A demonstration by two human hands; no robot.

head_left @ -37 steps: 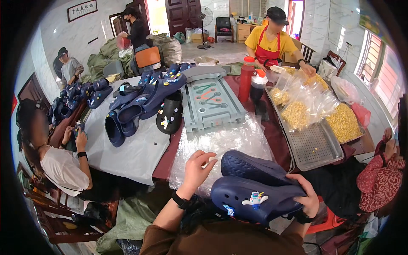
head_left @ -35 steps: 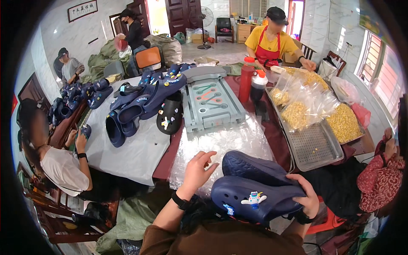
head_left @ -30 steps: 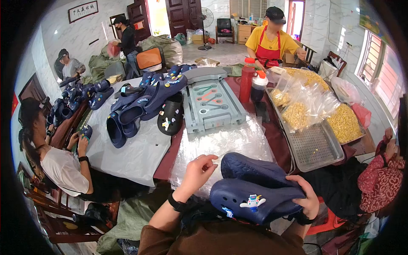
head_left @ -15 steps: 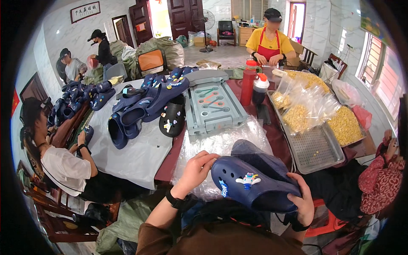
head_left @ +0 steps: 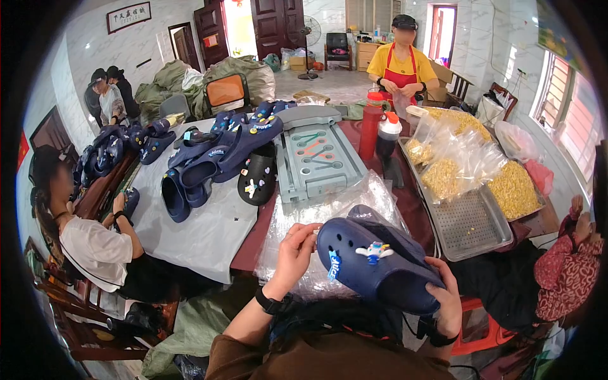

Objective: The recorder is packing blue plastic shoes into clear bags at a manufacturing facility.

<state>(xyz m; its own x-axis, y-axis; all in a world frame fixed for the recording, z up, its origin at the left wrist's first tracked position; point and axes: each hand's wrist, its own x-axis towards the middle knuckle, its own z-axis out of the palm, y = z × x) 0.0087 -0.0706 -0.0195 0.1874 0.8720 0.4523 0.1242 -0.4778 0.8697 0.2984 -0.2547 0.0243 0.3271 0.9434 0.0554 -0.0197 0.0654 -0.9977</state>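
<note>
"First, where is the blue clog [head_left: 380, 275]?"

"Held up above the near edge of the table [head_left: 247, 251], right of that edge's middle, toe pointing left. A second clog [head_left: 366, 213] is behind it, mostly hidden. Clear plastic bags [head_left: 284, 218] lie on the table beyond the left hand [head_left: 296, 254]."

"State of each grip?"

"The right hand [head_left: 448, 297] is closed around the heel end, thumb on the near side. The left hand is at the toe, thumb and forefinger drawn close together. Whether that grip pinches anything, I cannot tell; the spot is too small."

"Which parts are fitted?"

"A white winged charm [head_left: 374, 252] on the upper and a blue lettered charm [head_left: 334, 265] near the toe. Several holes [head_left: 340, 240] are bare."

"How is this step best done?"

"In my judgement it is fine work at the toe. Brace the heel firmly with the right hand and tilt the upper toward the eyes. Use the left fingertips only. Apply light, straight pressure; the upper will probably flex. Do not let the palm drag across either charm, since a sideways pull could loosen it."
</note>
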